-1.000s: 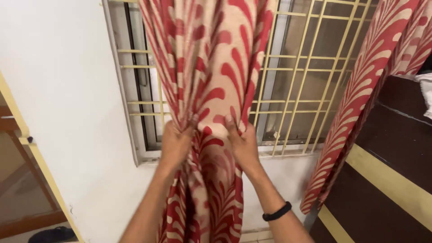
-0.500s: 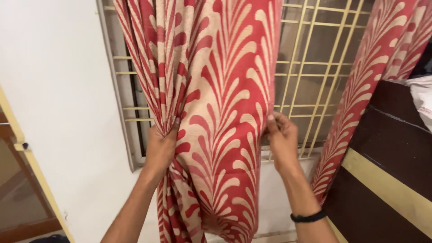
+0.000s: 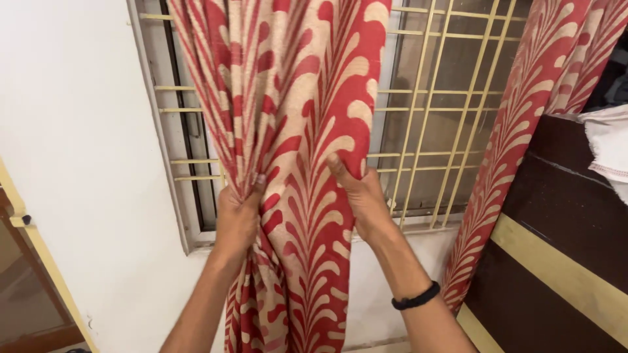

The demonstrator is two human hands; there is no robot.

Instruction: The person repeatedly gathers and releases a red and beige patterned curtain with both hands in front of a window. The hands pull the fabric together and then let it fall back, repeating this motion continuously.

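White wall and a barred window (image 3: 451, 117) frame your work. Your left hand (image 3: 237, 219) has its grip clenched on the bunched curtain (image 3: 294, 117); your right hand (image 3: 363, 196) pinches its edge, both before the window. Soft, fairly heavy, it likely holds best by gathered folds.

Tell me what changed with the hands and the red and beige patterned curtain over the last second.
The right hand, which had spread away along the red and beige leaf-patterned curtain, came back toward the left hand, narrowing the stretched panel. The left hand kept its bunched folds gripped throughout. Both hands sit a little lower against the yellow window grille than half a second ago. The second curtain at the right hung unchanged.
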